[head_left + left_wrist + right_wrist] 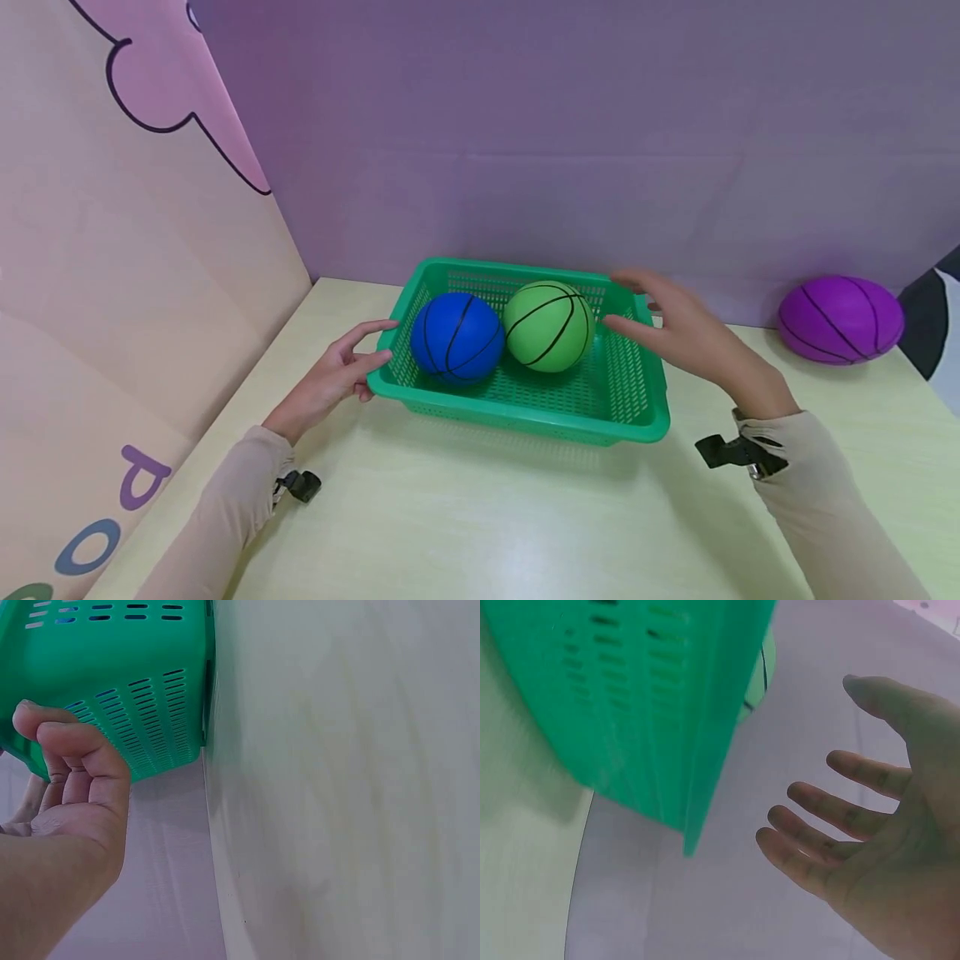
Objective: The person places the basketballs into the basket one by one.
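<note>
A green perforated plastic basket (517, 421) stands on the table. Inside it, a blue ball (457, 337) with black seam lines lies on the left, beside a light green ball (551, 325) of the same pattern. At the basket's left end my left hand (330, 379) holds the rim, thumb and index finger at its edge; the left wrist view shows other fingers (79, 742) curled against the outside. My right hand (686, 333) hovers over the right end with fingers spread. In the right wrist view that hand (885, 832) is apart from the rim and holds nothing.
A purple ball (840, 321) of the same pattern rests at the table's back right, near a black and white shape (930, 317). Behind the table (465, 517) rises a purple backdrop (525, 150). A pale printed panel (150, 275) borders its left side.
</note>
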Demonstrator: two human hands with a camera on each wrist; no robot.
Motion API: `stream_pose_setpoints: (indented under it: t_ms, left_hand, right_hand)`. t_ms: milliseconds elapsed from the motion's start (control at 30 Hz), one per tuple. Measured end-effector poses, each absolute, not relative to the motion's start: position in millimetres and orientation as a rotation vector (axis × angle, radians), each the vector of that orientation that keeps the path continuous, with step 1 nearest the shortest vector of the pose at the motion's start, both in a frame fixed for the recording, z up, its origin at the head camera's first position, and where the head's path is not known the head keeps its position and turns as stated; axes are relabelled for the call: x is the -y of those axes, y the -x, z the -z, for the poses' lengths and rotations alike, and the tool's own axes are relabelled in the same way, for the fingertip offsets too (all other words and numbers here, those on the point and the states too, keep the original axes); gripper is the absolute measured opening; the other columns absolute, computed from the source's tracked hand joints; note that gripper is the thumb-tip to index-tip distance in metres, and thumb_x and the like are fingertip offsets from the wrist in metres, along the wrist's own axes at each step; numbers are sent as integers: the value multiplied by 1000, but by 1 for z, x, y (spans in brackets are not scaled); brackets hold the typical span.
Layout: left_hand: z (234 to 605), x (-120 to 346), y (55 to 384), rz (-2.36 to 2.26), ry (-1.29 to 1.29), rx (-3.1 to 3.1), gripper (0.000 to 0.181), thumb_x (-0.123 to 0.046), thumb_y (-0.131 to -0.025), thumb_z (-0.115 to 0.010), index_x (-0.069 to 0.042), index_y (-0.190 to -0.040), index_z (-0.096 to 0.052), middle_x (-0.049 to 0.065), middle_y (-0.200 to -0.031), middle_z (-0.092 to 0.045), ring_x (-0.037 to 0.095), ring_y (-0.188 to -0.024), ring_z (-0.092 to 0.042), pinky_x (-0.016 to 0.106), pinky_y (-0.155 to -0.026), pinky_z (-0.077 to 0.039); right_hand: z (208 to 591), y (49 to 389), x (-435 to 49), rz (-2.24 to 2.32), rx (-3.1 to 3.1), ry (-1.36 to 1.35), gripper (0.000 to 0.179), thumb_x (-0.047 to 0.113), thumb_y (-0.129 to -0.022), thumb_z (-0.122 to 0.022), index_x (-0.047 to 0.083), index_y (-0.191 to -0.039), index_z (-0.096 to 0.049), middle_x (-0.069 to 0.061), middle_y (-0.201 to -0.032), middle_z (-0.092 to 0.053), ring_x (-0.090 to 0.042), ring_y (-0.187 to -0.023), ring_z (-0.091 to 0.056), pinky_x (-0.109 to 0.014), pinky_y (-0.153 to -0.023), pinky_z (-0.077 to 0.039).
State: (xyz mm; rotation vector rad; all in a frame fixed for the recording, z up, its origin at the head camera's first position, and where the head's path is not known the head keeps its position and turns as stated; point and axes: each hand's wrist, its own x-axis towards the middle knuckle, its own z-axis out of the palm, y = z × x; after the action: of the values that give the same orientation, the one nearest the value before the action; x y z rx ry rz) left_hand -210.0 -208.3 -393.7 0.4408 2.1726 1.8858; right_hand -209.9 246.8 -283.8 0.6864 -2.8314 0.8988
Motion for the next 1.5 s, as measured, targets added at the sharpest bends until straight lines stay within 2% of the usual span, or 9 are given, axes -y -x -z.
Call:
stream_pose_setpoints:
  t_ms: [700,833,900,967,1033,1100,1200,1333,1500]
  left_hand:
    - [395,210,215,-1897,-462,-2162,51,-30,-101,-61,-29,-149,-44,-1,-60,-37,19,-53,-47,27,-56,-47]
    - [395,211,213,-1897,-454,-2169,50,-31,-101,-62,-30,-148,-45,-2,-60,-34,20,-54,-47,29,-57,-47]
    - [394,212,211,-1891,-451,-2174,50,-31,-101,-61,-31,-148,-45,-2,-60,-34,19,-54,-48,29,-58,-47]
    - [394,213,211,-1887,-456,-2184,50,-31,-101,-61,-31,-148,-45,-2,-61,-34,19,-54,-48,30,-58,-48]
    - [394,214,210,-1886,-455,-2193,50,-31,-101,-61,-31,-148,-45,-2,-61,-33,19,-54,-48,31,-58,-48]
    - [394,215,210,-1884,-455,-2203,49,-31,-101,-62,-31,-147,-46,-2,-61,-33,19,-54,-49,32,-58,-49]
    - [395,216,209,-1885,-450,-2202,50,-31,-101,-61,-32,-148,-46,-3,-60,-33,18,-54,-49,32,-58,-49]
    - [394,214,209,-1878,-455,-2195,50,-31,-101,-61,-32,-148,-45,-3,-60,-33,17,-54,-49,31,-58,-50]
    - [394,213,209,-1874,-452,-2203,50,-31,-101,-61,-32,-148,-45,-2,-61,-35,18,-54,-50,31,-59,-50]
  right_hand:
    - [276,191,-338,-823,2731,-301,65,35,-98,-64,12,-153,-37,-25,-147,-43,-53,-121,-49,-65,-90,-40]
    - [281,189,-346,-797,2688,-234,65,35,-98,-63,12,-153,-38,-26,-145,-45,-51,-118,-50,-29,-88,-46]
    - [287,188,-350,-784,2650,-207,64,34,-98,-63,11,-152,-39,-26,-144,-46,-49,-118,-50,-11,-81,-38]
    - [293,189,-354,-764,2609,-189,62,32,-98,-63,9,-151,-40,-27,-142,-47,-48,-118,-49,-5,-79,-30]
    - [297,192,-357,-758,2570,-180,60,27,-99,-63,5,-150,-41,-29,-139,-46,-48,-119,-46,-14,-96,-36]
    - [302,195,-362,-743,2541,-170,58,23,-98,-62,1,-148,-42,-32,-136,-46,-49,-121,-43,-37,-108,-35]
    - [307,198,-370,-742,2540,-120,60,21,-98,-61,1,-149,-39,-33,-142,-39,-51,-134,-32,-68,-110,-19]
    - [317,199,-388,-744,2591,-2,68,25,-98,-59,4,-154,-28,-31,-155,-21,-51,-144,-10,-73,-110,-9]
    - [331,205,-408,-722,2608,92,75,24,-96,-62,0,-155,-22,-31,-158,-9,-51,-144,-2,-75,-109,-8]
